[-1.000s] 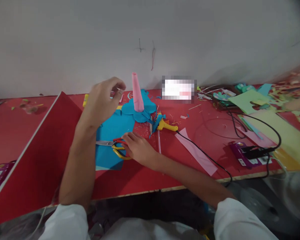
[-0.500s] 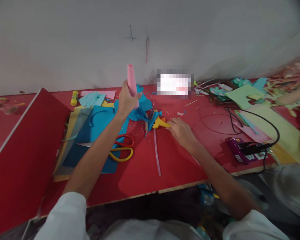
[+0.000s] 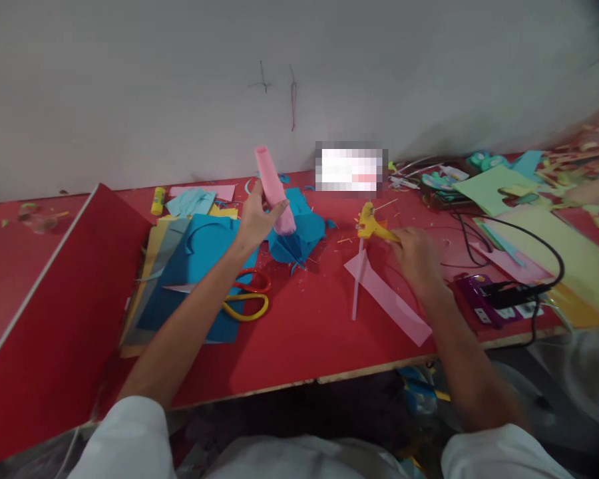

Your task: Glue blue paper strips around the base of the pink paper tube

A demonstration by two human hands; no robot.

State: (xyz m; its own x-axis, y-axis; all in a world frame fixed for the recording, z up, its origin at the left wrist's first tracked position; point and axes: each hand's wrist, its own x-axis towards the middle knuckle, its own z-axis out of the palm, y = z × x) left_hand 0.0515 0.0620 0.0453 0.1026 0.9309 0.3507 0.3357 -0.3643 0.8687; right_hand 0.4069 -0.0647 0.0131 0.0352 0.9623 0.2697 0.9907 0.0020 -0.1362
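My left hand (image 3: 255,223) is closed round a pink paper tube (image 3: 273,186), which leans with its top end away to the left. Just under the tube's lower end lies a blue paper shape (image 3: 299,233) with folded, petal-like parts. To the right, my right hand (image 3: 415,256) grips the handle of a yellow glue gun (image 3: 372,225). A clear glue stick (image 3: 356,293) sticks out from the gun toward the table's front edge. Partly beneath the stick, a pink paper strip (image 3: 397,309) lies slantwise on the red table.
Scissors (image 3: 247,306) with red and yellow handles lie over blue sheets (image 3: 209,233) at left, partly behind my left forearm. A red board (image 3: 64,313) stands on the left. A purple box (image 3: 482,299) with black cables sits right. Another person's arm (image 3: 594,189) reaches in at far right.
My right hand has drawn the glue gun to the right, away from the blue paper shape. The pink strip now shows. In my left hand the pink tube has tilted and come lower.
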